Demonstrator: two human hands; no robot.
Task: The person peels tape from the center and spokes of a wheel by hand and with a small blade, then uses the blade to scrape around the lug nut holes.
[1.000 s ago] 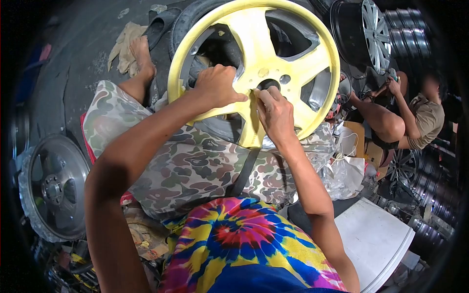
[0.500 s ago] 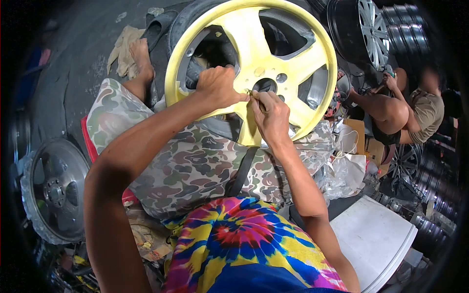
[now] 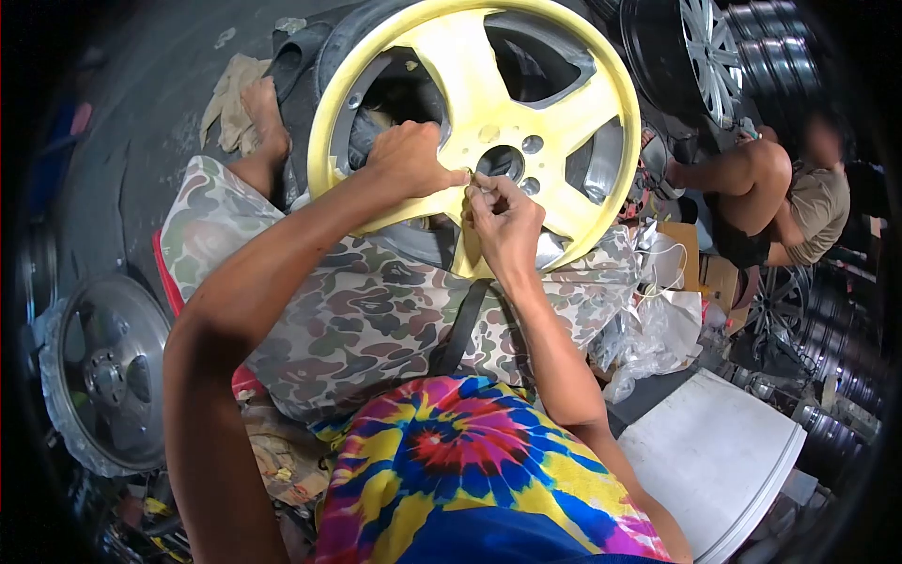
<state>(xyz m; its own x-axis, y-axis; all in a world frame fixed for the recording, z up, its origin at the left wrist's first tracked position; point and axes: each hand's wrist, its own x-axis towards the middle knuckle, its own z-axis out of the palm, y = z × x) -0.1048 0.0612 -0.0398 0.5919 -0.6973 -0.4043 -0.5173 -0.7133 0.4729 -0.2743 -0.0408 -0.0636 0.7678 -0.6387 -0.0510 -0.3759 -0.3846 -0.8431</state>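
A yellow five-spoke wheel rim (image 3: 470,66) lies tilted over my lap, on camouflage cloth (image 3: 366,320). My left hand (image 3: 411,162) is over its left spokes, fingers curled, with the thumb reaching toward the hub. Just below the round centre hole, my right hand (image 3: 505,216) pinches at one of the small bolt holes, its fingertips meeting my left thumb. Whatever lies between the fingertips is too small to name. Two other bolt holes show to the right of the centre hole.
Right of the rim, a co-worker (image 3: 789,197) sits beside stacked dark rims (image 3: 770,56). A white panel (image 3: 709,461) lies at lower right, below clear plastic bags (image 3: 658,329). A grey rim (image 3: 108,376) stands at left. A cloth (image 3: 225,103) is near my foot.
The rim and both hands appear slightly farther left and up in view. My fingertips remain together near the hub. The co-worker's legs and arms have shifted.
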